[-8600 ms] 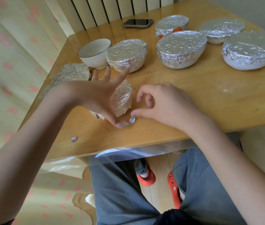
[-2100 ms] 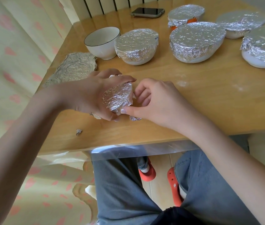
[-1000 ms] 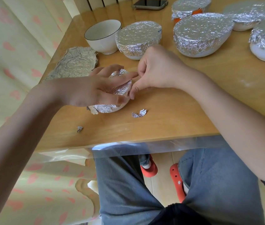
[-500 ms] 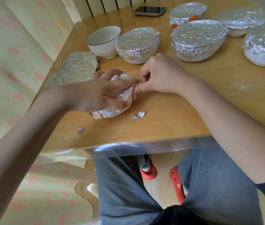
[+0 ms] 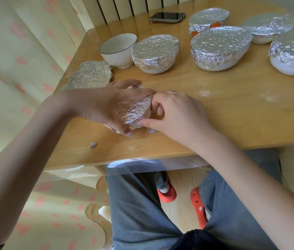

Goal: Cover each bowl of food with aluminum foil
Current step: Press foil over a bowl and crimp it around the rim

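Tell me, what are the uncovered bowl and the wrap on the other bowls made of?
The uncovered bowl looks like glazed ceramic: glossy white with a thin dark rim line. The wrap on the neighbouring bowl looks like aluminum foil: silvery, crinkled and glinting.

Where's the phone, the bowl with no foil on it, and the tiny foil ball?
phone [image 5: 167, 16], head view, middle of its dark screen.
uncovered bowl [image 5: 119, 56], head view, its white outer wall.
foil ball [image 5: 93, 145], head view, centre of the crumpled scrap near the table's front edge.

home | wooden table [image 5: 232, 109] | heart curtain [image 5: 25, 51] | radiator [image 5: 133, 6] | phone [image 5: 167, 16]
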Action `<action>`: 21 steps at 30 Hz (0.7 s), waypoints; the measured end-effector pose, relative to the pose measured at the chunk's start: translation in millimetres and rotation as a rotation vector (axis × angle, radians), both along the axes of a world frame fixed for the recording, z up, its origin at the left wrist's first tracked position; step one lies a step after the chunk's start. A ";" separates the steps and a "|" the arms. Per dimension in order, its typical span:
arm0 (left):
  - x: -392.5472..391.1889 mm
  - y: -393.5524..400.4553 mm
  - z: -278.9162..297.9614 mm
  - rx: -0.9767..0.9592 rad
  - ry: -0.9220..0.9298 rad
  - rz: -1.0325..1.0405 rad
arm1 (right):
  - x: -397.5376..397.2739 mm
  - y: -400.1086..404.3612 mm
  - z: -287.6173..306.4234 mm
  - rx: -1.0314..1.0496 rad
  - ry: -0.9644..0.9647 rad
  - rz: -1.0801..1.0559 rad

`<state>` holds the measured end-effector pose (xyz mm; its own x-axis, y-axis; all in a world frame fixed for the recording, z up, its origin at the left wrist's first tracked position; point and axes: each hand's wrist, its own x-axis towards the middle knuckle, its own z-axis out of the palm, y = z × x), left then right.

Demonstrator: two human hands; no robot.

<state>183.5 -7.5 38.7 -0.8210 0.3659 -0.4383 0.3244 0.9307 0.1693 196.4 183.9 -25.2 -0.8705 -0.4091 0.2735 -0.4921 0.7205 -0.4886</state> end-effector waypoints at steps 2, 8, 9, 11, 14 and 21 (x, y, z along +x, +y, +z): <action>-2.3 -0.6 -4.0 0.019 0.036 -0.019 | -3.3 1.3 -2.2 -0.036 -0.022 0.029; -1.8 1.5 -7.5 -0.006 0.088 -0.023 | -20.8 4.3 -1.9 -0.240 -0.199 0.130; -1.4 1.9 -7.2 -0.006 0.090 -0.023 | -24.4 4.8 -1.0 -0.247 -0.206 0.152; -0.8 1.3 -7.4 -0.001 0.088 -0.020 | -29.5 5.6 0.1 -0.250 -0.222 0.205; -0.7 0.9 -8.8 0.012 0.093 -0.023 | -36.6 8.5 2.4 -0.240 -0.228 0.261; -0.7 0.1 -12.4 0.044 0.104 -0.008 | -63.9 5.4 19.4 -0.101 -0.229 0.280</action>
